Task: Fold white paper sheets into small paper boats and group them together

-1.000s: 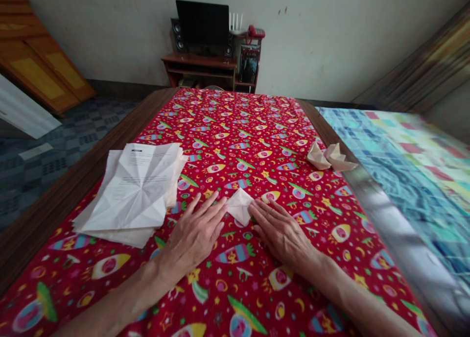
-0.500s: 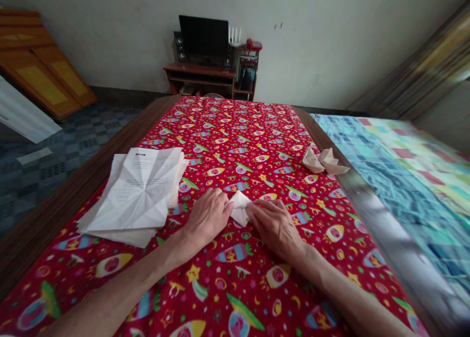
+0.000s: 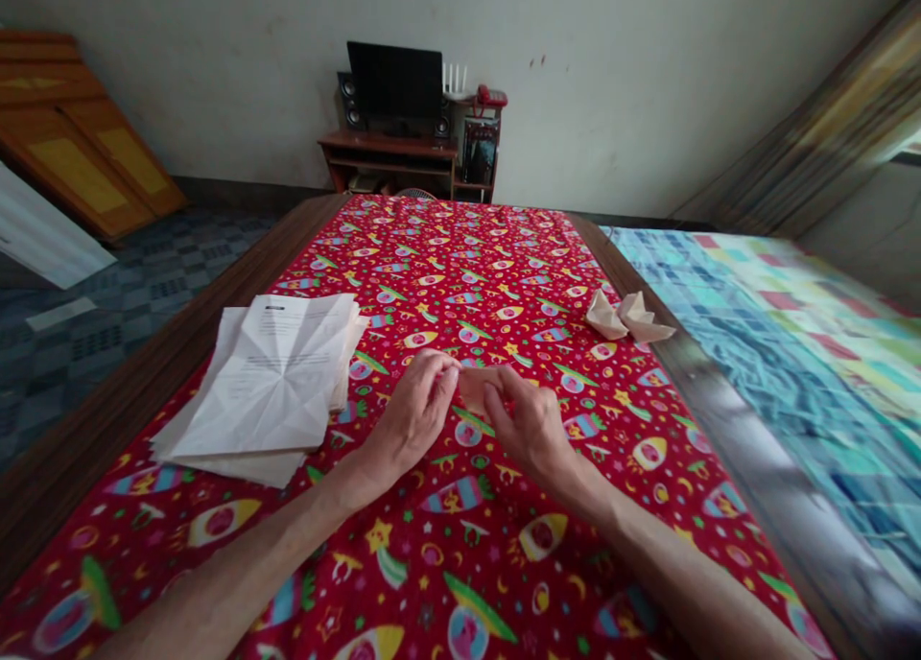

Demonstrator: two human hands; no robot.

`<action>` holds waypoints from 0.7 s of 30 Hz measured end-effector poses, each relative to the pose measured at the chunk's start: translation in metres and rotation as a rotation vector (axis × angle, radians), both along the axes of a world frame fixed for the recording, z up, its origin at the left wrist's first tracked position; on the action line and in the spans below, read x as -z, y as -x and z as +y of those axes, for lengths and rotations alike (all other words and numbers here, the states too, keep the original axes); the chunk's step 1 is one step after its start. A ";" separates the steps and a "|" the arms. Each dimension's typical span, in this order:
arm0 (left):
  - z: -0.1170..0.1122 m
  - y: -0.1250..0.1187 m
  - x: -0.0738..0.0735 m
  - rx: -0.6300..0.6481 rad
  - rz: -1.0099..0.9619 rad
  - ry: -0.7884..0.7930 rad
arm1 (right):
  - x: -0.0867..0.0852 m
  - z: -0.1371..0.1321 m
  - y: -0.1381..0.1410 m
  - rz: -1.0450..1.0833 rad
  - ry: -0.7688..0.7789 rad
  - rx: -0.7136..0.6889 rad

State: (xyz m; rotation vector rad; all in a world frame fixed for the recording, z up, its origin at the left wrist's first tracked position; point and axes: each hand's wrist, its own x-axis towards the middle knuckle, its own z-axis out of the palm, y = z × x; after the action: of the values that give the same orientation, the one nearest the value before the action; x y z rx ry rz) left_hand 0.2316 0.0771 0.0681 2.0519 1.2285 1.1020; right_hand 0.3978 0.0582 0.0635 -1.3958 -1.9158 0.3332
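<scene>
A small folded paper (image 3: 473,388) is held between my two hands over the red patterned cloth (image 3: 460,554). My left hand (image 3: 421,401) pinches its left corner between thumb and fingers. On the other side, my right hand (image 3: 525,411) grips the right part, thumb towards me and fingers behind. The paper looks tilted up, its near face in shade. Left of my hands lies a stack of creased paper sheets (image 3: 277,382), the top one with printed text. Two folded paper shapes (image 3: 606,315) with pointed tips, like little boats, stand together at the right.
Brown wooden table edges (image 3: 237,271) show beside the cloth. A bed with a checked cover (image 3: 777,334) adjoins on the right. Beyond the table's far end stands a desk (image 3: 389,145) with a monitor (image 3: 395,82) and a red telephone (image 3: 491,96). A wooden cabinet (image 3: 86,142) is at far left.
The folded paper, which lay flat as a pale diamond, is now raised and tilted up between my fingers. Both hands have lifted with it, and the view has shifted slightly.
</scene>
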 end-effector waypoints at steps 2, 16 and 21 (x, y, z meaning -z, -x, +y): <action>0.000 0.000 0.009 -0.028 -0.062 -0.002 | 0.000 0.005 -0.003 0.303 0.169 0.059; 0.007 0.016 0.016 0.147 0.134 0.263 | 0.016 0.010 -0.020 0.198 0.160 -0.068; 0.008 0.015 0.024 0.072 0.357 0.103 | 0.022 0.012 -0.028 -0.058 -0.010 -0.329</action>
State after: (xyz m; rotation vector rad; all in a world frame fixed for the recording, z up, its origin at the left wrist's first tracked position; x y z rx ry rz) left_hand 0.2169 0.0852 0.0444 2.2567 1.3328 0.6411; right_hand 0.4261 0.0699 0.0416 -1.0912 -2.1939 0.4425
